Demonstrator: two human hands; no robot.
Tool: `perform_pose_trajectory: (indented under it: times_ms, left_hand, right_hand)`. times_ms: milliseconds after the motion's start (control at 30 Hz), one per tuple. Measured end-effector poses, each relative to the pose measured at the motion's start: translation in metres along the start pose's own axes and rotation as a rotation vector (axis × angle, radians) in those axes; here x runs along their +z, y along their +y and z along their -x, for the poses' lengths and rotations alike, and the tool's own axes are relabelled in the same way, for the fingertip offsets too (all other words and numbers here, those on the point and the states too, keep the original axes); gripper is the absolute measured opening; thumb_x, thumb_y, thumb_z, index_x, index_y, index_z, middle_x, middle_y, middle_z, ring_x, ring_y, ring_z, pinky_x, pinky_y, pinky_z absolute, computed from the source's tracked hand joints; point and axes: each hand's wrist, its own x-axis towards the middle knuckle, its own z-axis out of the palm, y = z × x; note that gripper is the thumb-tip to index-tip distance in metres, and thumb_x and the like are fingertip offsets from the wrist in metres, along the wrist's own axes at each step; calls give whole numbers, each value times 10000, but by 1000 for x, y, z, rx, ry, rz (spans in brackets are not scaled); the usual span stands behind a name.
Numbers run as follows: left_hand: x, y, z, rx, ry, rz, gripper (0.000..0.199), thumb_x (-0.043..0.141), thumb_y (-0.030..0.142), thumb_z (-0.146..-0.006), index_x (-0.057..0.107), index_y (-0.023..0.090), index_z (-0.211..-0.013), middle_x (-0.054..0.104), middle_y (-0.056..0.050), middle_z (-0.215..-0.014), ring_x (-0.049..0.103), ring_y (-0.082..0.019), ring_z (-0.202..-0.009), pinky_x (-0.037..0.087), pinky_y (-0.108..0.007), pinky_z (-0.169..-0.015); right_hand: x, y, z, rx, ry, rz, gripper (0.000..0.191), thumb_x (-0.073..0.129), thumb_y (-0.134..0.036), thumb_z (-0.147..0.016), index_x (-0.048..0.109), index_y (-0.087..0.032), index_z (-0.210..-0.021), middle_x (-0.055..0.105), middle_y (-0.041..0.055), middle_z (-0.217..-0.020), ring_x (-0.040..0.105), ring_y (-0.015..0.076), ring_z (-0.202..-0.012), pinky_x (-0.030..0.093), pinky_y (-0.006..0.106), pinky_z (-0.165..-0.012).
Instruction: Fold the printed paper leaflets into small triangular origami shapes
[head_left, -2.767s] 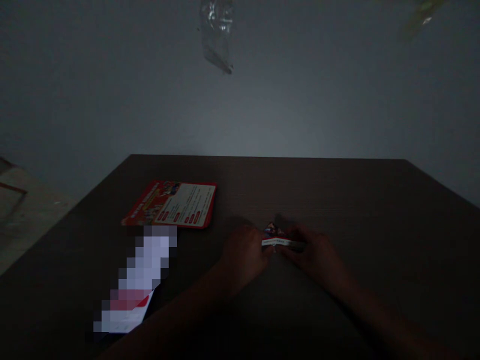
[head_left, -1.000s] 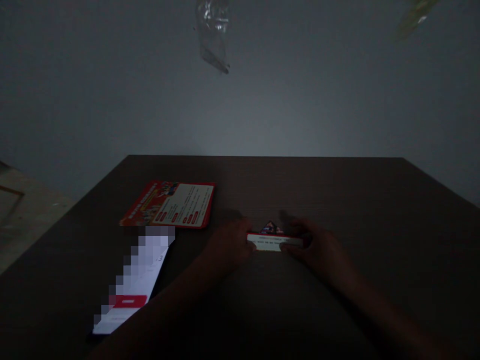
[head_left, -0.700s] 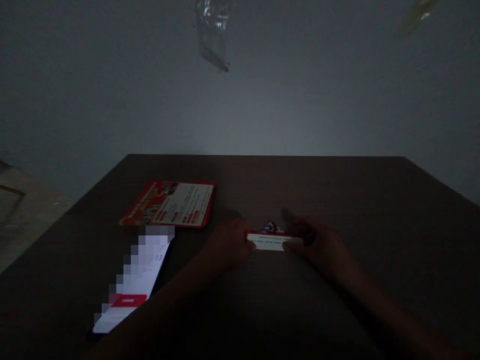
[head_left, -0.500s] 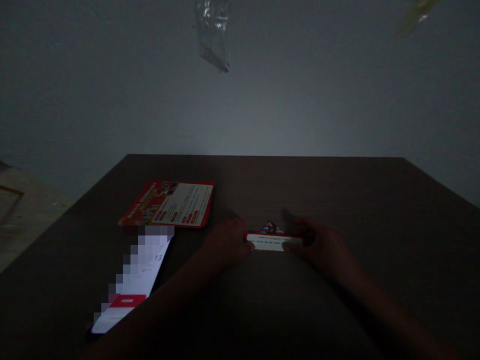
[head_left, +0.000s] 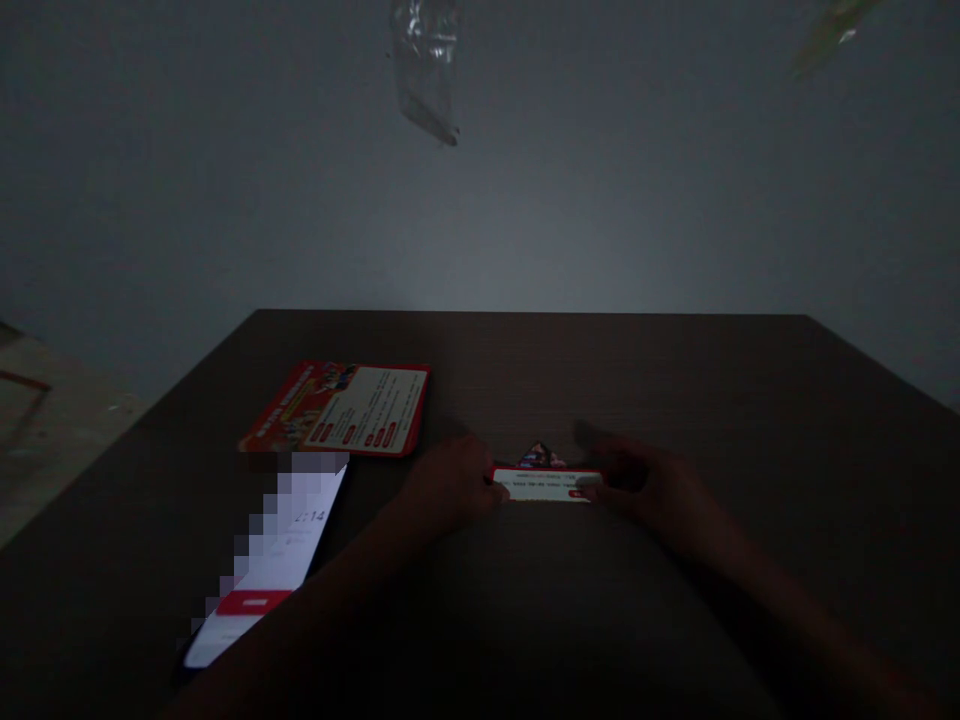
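A narrow folded leaflet [head_left: 541,485], white with printed lines and a red edge, lies low over the tabletop in front of me. A small dark patterned triangle [head_left: 540,456] pokes up behind it. My left hand [head_left: 459,482] pinches the leaflet's left end, thumb on the near face. At the opposite end, my right hand [head_left: 643,482] has its thumb pressed on the white face and its fingers curled behind. Dim light hides most of the finger detail.
Left of my hands, several red-and-white printed sheets [head_left: 367,410] lie stacked. A lit phone [head_left: 277,560] sits nearer, partly behind my left forearm. The brown table [head_left: 637,370] meets a grey wall, where a clear plastic bag [head_left: 426,75] hangs.
My right thumb has slid right along the leaflet to its end, uncovering a small red label. The left hand has stayed in place. The phone's displayed digits have changed.
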Motion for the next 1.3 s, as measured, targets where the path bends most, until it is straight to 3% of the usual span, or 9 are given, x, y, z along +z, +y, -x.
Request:
perform_pose_trajectory:
  times_ms: [133,233,333,633,1300]
  left_hand:
    - [0,0,-1,-17,-5,8,273,612,419,-718,701,179,-815,670,-75,-854,627,-214,-752,434,-266,-594]
    - [1,-1,-2,-32,-20,16,272,616,429,-710,702,194,-814,675,-57,-825,630,-199,-725,425,-253,-578]
    - [2,-2,-2,-43,-35,22,264,611,439,-709,700,210,-805,675,-37,-785,629,-192,-717,419,-246,-575]
    - [1,-2,-1,-67,-61,35,255,593,445,-713,699,220,-774,678,-32,-769,624,-184,-673,385,-239,-519]
    - [2,0,-2,-72,-34,39,269,590,436,-695,707,206,-770,685,-58,-782,632,-203,-692,397,-242,-528]
  right_hand:
    - [0,0,3,-16,-27,-81,346,671,-318,-703,643,-188,-1023,729,44,-841,685,215,-751,531,312,-659]
    - [-1,-2,3,-43,-59,-6,176,618,-324,-743,681,-197,-847,728,40,-798,679,209,-707,511,293,-614]
    - [-1,-6,3,-61,-77,88,181,567,-355,-782,666,-204,-769,717,32,-742,667,202,-671,484,276,-568]
    - [-1,-13,3,-24,-52,246,182,571,-375,-780,673,-225,-767,718,26,-748,666,211,-659,460,289,-566]
    - [-1,-18,1,33,-51,275,177,579,-356,-765,653,-196,-753,706,45,-739,654,200,-660,438,278,-566]
